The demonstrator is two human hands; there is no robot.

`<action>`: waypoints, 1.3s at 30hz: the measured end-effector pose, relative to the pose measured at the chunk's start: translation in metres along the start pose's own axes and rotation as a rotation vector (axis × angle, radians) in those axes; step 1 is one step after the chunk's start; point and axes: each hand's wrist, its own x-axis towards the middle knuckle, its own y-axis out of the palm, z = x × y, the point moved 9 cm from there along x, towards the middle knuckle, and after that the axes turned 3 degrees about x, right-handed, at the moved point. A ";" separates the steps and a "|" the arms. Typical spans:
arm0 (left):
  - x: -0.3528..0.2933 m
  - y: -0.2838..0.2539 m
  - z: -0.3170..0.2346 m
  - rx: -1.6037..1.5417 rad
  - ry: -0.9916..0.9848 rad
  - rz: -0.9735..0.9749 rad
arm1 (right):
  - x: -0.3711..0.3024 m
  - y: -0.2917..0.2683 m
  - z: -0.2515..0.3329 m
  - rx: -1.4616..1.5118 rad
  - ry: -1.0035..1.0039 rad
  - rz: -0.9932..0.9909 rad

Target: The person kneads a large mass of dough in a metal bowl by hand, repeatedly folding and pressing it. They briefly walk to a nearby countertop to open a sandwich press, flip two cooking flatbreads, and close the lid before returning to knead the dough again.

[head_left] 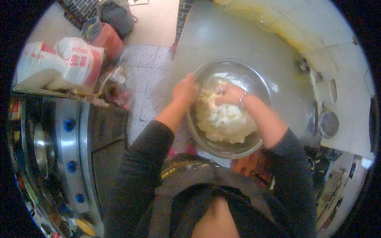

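A large steel bowl [265, 85] stands at the near edge of the metal worktop. Inside it lies a wide mass of pale dough [228, 133], with loose white flour [226, 115] on top. My left hand [185, 90] is closed on the bowl's left rim. Deep in the bowl, my right hand [231, 95] has its fingers curled into the dough; the fingertips are partly hidden and blurred. A bracelet circles my right wrist.
The metal worktop [222, 33] reaches back to a tiled wall [337, 35]. At its right side hangs or stands a round metal pan [329, 124]. White printed sacks [79, 61] and a red bucket [107, 41] are at the far left. A steel stove-like unit [69, 146] stands nearer on the left.
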 end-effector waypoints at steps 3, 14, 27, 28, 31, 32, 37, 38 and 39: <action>0.005 0.012 0.011 -0.045 0.061 -0.078 | -0.062 0.008 0.022 -0.210 0.047 -0.065; -0.004 0.007 -0.003 -0.059 0.100 0.024 | -0.117 0.075 0.016 -0.356 0.219 -0.253; -0.008 0.003 0.002 -0.092 -0.007 0.158 | 0.002 0.080 0.009 -0.491 0.235 0.097; -0.009 0.005 0.003 -0.084 -0.015 0.170 | 0.008 0.081 0.008 -0.489 0.236 0.099; -0.008 0.003 0.005 -0.058 -0.006 0.164 | 0.025 0.082 0.003 -0.506 0.218 0.094; -0.006 0.001 0.003 -0.046 0.010 0.135 | 0.032 0.080 0.001 -0.517 0.206 0.084; 0.009 0.011 -0.001 -0.009 0.050 0.054 | 0.038 0.067 -0.009 -0.584 0.272 0.091; 0.010 0.013 -0.003 -0.017 0.047 0.043 | 0.031 0.066 -0.009 -0.607 0.262 0.094; 0.009 0.013 0.002 -0.024 0.027 0.030 | 0.009 0.050 0.016 -0.532 0.188 -0.038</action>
